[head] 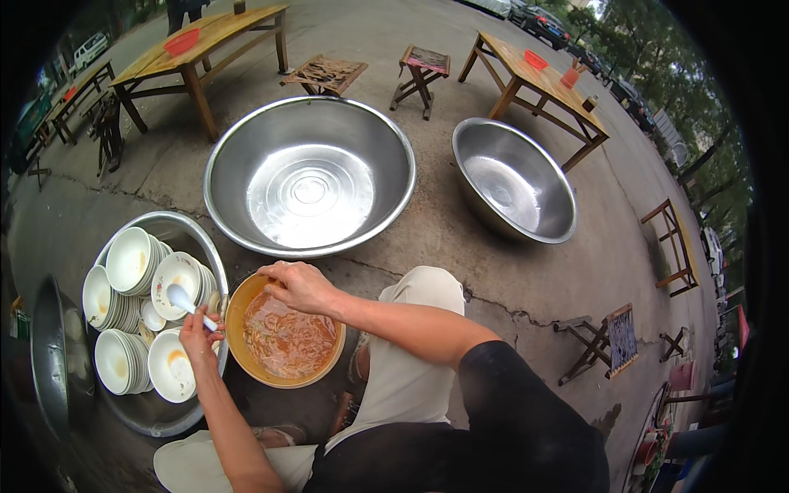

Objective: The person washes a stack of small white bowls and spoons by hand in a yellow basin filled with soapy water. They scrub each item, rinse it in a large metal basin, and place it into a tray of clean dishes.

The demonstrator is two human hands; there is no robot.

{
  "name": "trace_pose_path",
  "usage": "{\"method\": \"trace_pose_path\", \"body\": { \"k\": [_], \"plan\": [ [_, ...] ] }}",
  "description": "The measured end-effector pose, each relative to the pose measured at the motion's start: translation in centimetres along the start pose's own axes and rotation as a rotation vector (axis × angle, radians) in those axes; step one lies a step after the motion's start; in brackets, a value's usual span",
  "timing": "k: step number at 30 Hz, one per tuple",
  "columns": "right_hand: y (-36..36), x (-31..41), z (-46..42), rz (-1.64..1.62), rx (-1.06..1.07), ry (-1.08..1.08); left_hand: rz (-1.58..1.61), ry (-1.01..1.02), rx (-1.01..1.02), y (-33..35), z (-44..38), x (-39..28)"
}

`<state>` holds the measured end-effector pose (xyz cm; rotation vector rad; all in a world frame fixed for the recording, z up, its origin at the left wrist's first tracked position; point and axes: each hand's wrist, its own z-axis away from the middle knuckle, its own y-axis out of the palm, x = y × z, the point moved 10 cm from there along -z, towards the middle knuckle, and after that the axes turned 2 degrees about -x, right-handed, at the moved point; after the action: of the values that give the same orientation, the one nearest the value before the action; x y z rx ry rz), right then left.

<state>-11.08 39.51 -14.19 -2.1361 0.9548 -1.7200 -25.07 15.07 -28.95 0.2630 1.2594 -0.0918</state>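
My left hand (pixel 201 338) grips a white soup spoon (pixel 180 298) by its handle, above the right side of a metal basin (pixel 212 246). Stacks of soiled white bowls (pixel 127 260) stand on their sides in that basin, with a small white dish (pixel 152 315) among them. Close on the right is a yellow tub (pixel 333 363) filled with cloudy orange-brown liquid (pixel 290 339) with bits floating in it. My right hand (pixel 300 286) is over the tub's far rim, its fingers curled. Whether it holds the rim or anything else is hidden.
A large, wide steel basin (pixel 308 191) lies ahead, and a smaller steel basin (pixel 511 185) sits to its right. Another dark basin (pixel 52 357) is at far left. Wooden tables (pixel 216 37) and folding stools (pixel 425 61) are farther out on the cracked concrete (pixel 425 240).
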Motion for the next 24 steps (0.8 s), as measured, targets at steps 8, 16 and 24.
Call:
{"method": "trace_pose_path", "body": {
  "k": [8,16,24],
  "plan": [
    [-1.3,2.2,-0.4,-0.268,0.009,-0.005,0.059,-0.049,-0.100,-1.8,-1.3,0.8],
    [-2.1,2.6,-0.6,-0.451,0.013,0.054,-1.117,0.267,0.478,16.1,1.6,9.2],
    [-2.9,2.6,-0.9,-0.503,0.043,0.035,-1.278,0.003,0.614,17.6,-0.2,14.5]
  ]
}}
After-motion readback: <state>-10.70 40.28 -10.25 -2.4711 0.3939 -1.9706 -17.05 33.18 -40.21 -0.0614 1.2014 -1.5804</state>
